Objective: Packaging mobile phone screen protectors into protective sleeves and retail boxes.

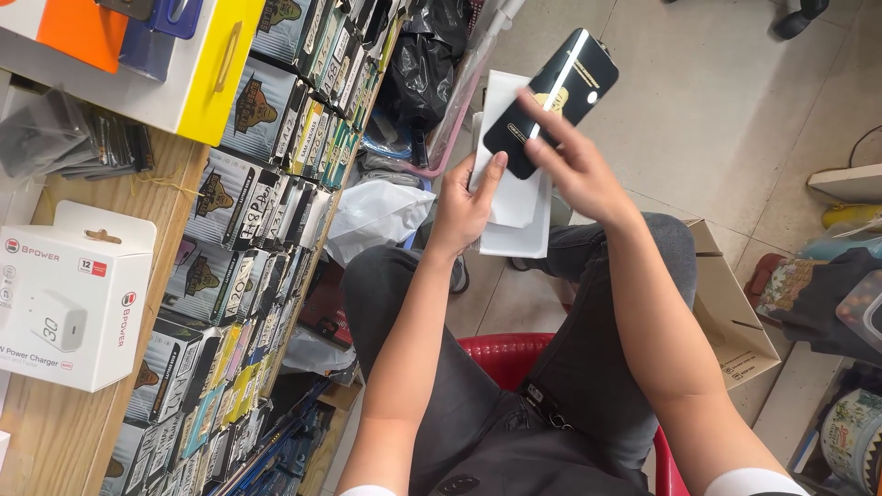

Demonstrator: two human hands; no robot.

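Wooden shelf unit (64,432) at 9 o'clock, rows of small dark packets (276,211) along its edge. Red plastic stool (501,354) at 6 under dark-trousered legs. Brown cardboard box (735,321) at 4. White flat boxes (514,197) at centre, gripped by left hand (464,207), thumb on top. Right hand (574,170) pinches glossy black rectangular screen protector (551,96) at 12, touching the boxes' top edge.

We note a glossy black phone-shaped panel (551,101), smooth and reflective, above matt white paper sleeves (514,197). The worktop (55,432) is bare, grained wood. The charger box (73,298) is smooth white card. Trousers (496,404) are dark matt cloth; the stool (501,354) is shiny red plastic.
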